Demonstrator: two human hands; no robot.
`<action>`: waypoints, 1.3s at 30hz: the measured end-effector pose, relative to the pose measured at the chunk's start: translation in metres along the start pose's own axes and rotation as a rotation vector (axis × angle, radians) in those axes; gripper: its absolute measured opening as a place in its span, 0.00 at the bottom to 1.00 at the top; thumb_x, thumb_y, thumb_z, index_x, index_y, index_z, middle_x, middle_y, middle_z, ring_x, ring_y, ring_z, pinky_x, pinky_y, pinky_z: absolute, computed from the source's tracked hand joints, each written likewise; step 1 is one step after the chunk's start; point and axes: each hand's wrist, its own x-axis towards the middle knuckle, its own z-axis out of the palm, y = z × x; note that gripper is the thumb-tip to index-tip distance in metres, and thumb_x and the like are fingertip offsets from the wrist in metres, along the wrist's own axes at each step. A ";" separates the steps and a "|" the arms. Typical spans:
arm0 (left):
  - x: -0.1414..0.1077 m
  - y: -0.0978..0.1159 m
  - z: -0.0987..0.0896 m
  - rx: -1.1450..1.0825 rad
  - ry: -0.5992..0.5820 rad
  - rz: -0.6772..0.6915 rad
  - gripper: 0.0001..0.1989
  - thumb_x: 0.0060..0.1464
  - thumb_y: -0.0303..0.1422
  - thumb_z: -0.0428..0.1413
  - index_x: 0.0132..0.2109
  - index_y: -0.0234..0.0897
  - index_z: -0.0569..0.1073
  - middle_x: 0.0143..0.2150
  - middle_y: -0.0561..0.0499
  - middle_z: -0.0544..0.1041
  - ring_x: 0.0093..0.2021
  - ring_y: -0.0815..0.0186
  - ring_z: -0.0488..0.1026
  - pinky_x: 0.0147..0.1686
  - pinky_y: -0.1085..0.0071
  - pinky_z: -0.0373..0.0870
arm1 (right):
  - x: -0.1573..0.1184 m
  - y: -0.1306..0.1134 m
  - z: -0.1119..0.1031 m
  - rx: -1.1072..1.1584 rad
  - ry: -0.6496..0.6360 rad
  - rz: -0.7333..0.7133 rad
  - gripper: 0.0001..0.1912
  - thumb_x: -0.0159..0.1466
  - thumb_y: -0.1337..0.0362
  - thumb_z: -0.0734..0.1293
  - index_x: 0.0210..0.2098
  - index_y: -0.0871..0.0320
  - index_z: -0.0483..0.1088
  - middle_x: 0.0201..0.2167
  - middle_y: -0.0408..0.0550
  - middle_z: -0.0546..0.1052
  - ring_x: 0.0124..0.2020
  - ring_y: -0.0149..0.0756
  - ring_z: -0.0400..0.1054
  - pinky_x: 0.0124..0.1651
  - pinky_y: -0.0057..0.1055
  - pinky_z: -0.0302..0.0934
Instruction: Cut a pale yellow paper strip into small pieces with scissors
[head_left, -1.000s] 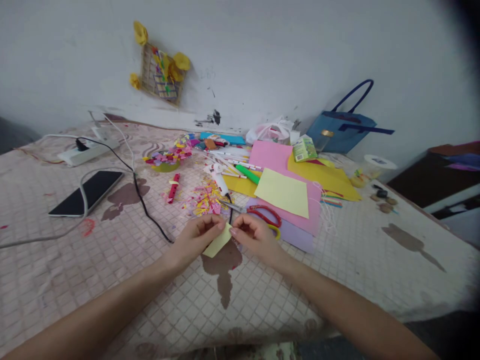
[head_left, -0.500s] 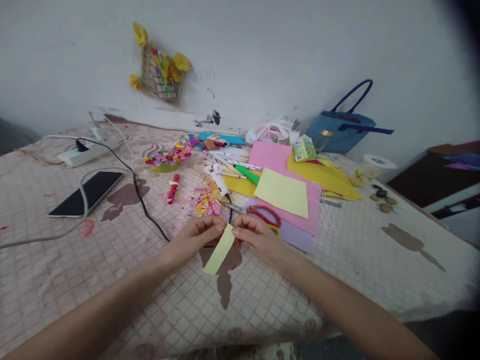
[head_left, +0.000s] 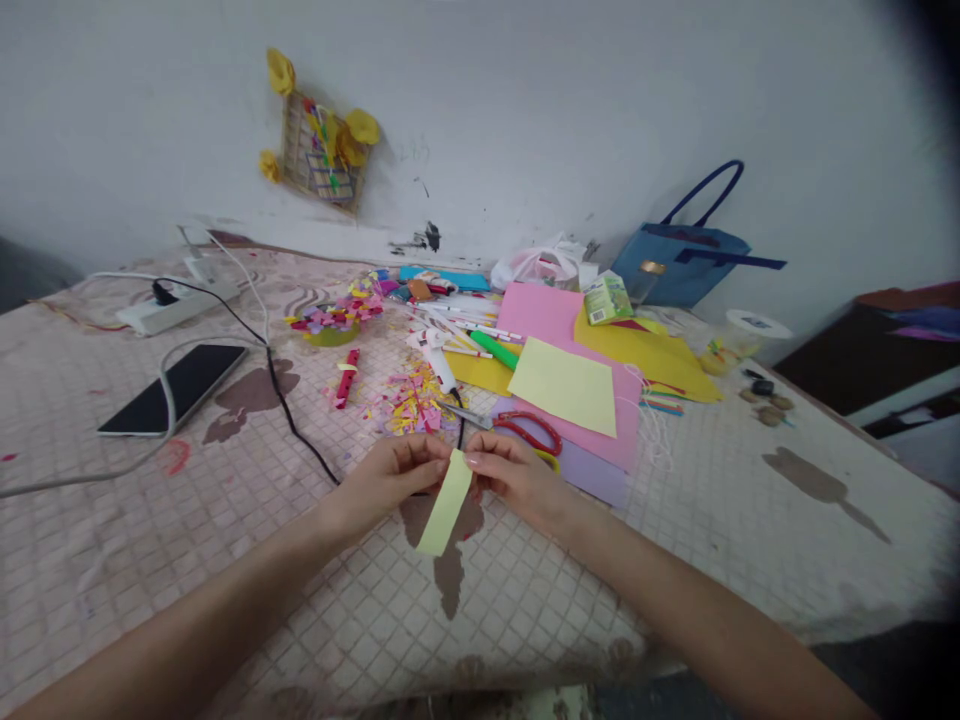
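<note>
A pale yellow-green paper strip hangs between my hands, its lower end toward me. My left hand pinches its top end from the left, and my right hand pinches the same end from the right. Just beyond my hands lie the red-handled scissors, partly over purple paper. A white glue gun rests beside a heap of small paper scraps. Pale yellow paper lies on a pink sheet to the right.
A tablet, a power strip and loose cables occupy the left of the table. A tape roll holds paper bits. Behind stand a small green box and a blue bag. A lidded tub is at right.
The strip's lower end has swung slightly right, so it hangs more upright. My fingers have shifted a little at its top.
</note>
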 end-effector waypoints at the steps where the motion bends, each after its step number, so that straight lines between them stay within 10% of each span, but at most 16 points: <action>1: 0.000 0.000 0.000 0.013 0.013 0.006 0.08 0.53 0.33 0.55 0.39 0.32 0.72 0.34 0.48 0.78 0.34 0.67 0.75 0.37 0.72 0.68 | 0.000 0.000 0.000 -0.035 0.008 -0.014 0.10 0.57 0.60 0.67 0.26 0.60 0.65 0.21 0.39 0.68 0.22 0.25 0.62 0.27 0.24 0.57; 21: 0.002 -0.002 0.011 0.028 0.333 0.049 0.10 0.48 0.37 0.58 0.32 0.33 0.70 0.26 0.54 0.73 0.25 0.72 0.69 0.26 0.77 0.65 | -0.002 -0.002 0.006 -0.193 0.068 -0.054 0.13 0.57 0.56 0.67 0.27 0.60 0.63 0.22 0.39 0.67 0.22 0.24 0.61 0.26 0.23 0.56; 39: 0.003 -0.007 0.008 0.163 0.292 0.209 0.10 0.53 0.34 0.54 0.41 0.36 0.70 0.34 0.50 0.75 0.32 0.68 0.72 0.34 0.72 0.70 | -0.001 0.002 0.008 -0.025 0.123 0.042 0.13 0.54 0.58 0.70 0.24 0.61 0.65 0.20 0.39 0.70 0.19 0.23 0.61 0.24 0.22 0.56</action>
